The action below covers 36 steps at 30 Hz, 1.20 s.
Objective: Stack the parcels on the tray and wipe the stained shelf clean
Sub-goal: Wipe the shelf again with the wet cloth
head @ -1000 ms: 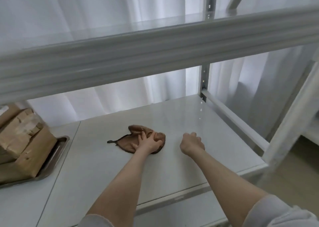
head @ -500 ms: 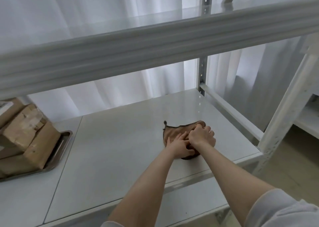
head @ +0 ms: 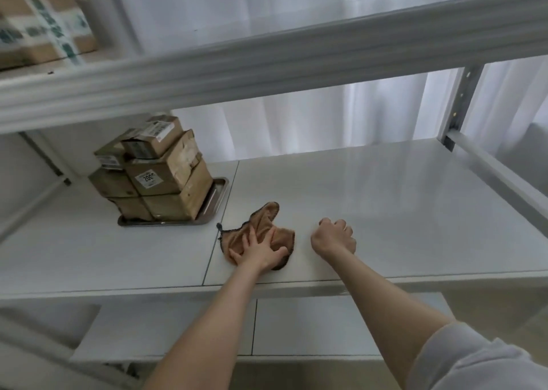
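**A:** Where does the job stand?

**B:** The parcels (head: 154,170) are stacked on the tray (head: 218,197), far left of the shelf (head: 370,197). So I'd judge you're on the wiping part.

**A:** And the cloth?

**B:** The cloth (head: 261,232) lies bunched on the shelf near the front edge, just right of the seam between the two panels. Your left hand (head: 259,251) is on top of it, fingers spread flat and pressing its near half down. The far end (a narrow tongue) points away from you toward the tray's corner, so its long axis runs near-right to far-left.

**A:** My right hand?

**B:** Your right hand (head: 333,238) sits just beside the cloth on its right, not touching it, curled into a loose fist on the bare shelf. It holds nothing that I can see.

**A:** Which hand should do the wiping?

**B:** The left, since the cloth is already under it. I can't make out any stain from here, so I can't tell you which way to sweep.
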Tool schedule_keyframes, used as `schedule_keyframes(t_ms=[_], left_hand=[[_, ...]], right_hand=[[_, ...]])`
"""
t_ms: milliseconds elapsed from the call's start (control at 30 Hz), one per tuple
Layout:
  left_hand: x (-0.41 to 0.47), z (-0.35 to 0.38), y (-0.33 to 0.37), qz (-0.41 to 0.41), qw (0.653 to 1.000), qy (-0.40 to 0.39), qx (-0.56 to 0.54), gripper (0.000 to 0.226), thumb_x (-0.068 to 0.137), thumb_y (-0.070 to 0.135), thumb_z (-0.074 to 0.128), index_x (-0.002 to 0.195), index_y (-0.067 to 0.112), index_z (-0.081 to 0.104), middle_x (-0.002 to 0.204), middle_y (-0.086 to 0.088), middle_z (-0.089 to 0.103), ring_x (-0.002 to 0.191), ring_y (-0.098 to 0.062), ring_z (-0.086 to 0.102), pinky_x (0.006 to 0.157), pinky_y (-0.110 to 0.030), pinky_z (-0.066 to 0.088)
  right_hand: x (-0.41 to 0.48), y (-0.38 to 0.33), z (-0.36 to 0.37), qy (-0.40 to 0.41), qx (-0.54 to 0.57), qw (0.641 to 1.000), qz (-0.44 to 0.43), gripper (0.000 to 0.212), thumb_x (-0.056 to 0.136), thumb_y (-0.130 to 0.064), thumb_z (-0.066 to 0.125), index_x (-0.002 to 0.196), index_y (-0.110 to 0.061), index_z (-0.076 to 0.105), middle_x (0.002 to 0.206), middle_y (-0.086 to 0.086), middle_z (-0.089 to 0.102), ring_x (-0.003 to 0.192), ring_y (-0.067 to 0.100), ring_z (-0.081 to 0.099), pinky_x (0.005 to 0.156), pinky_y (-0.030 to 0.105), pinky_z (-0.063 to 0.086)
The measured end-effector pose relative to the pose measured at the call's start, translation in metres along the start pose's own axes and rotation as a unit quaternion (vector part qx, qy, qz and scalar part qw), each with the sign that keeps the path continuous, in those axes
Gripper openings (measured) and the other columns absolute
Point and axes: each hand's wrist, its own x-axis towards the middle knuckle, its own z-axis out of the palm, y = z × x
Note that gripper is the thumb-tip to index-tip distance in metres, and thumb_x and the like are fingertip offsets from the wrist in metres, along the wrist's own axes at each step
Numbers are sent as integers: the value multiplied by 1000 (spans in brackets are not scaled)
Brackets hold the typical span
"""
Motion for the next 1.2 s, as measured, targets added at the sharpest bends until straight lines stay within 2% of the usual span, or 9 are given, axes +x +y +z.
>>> schedule_keyframes(t_ms=[133, 233, 500, 767, 933, 1067, 1200], left_hand=[[-11, 3, -27, -94, 995, 29, -21, 74, 90, 63, 33, 150, 39, -3, 157, -12, -23, 145, -33, -19, 109, -66, -5], [-16, 8, -10, -102, 995, 24, -5, 76, 89, 62, 30, 151, 35, -6, 157, -13, -22, 144, -36, -19, 107, -69, -5], [-20, 34, 119, 36, 998, -25, 36, 73, 89, 58, 35, 149, 42, -2, 158, -6, -21, 145, -30, -18, 109, -67, -7], [-11, 80, 288, 165, 982, -49, 81, 72, 90, 58, 36, 150, 40, 0, 158, -4, -22, 146, -28, -19, 108, -66, -10], [-22, 113, 373, 249, 962, -67, 86, 75, 87, 67, 37, 148, 44, 2, 159, -2, -19, 146, -26, -19, 107, -65, -15], [-39, 129, 401, 300, 947, -84, 81, 77, 90, 58, 42, 150, 37, -1, 159, 8, -14, 147, -19, -14, 110, -62, -16], [-54, 128, 382, 341, 931, -94, 92, 72, 91, 47, 50, 151, 34, 11, 160, 11, -2, 148, -13, -9, 112, -55, -15]], right_hand=[[-5, -10, 4, -2, -2, 1000, -26, 39, 97, -20, 30, 132, -14, 46, 139, 16, 38, 126, 33, 37, 101, 41, 35], [-5, 0, -3, -3, -3, 1000, -30, 41, 97, -21, 30, 134, -14, 46, 140, 15, 37, 127, 33, 36, 102, 41, 35], [20, 97, -59, 12, 22, 1000, 2, 39, 98, -24, 33, 133, -13, 47, 139, 15, 37, 127, 33, 37, 101, 41, 35], [57, 228, -135, 102, 113, 988, 36, 39, 98, -17, 33, 133, -15, 52, 140, 13, 39, 129, 29, 35, 99, 37, 37], [72, 282, -160, 147, 128, 979, 53, 37, 98, -18, 36, 130, -16, 55, 140, 8, 42, 130, 26, 35, 100, 39, 37], [77, 295, -166, 160, 139, 976, 46, 33, 97, -18, 37, 120, -16, 61, 132, 8, 48, 126, 25, 38, 96, 38, 39], [71, 279, -162, 132, 123, 983, 39, 36, 95, -15, 35, 119, -18, 62, 138, 11, 42, 128, 28, 35, 102, 41, 38]])
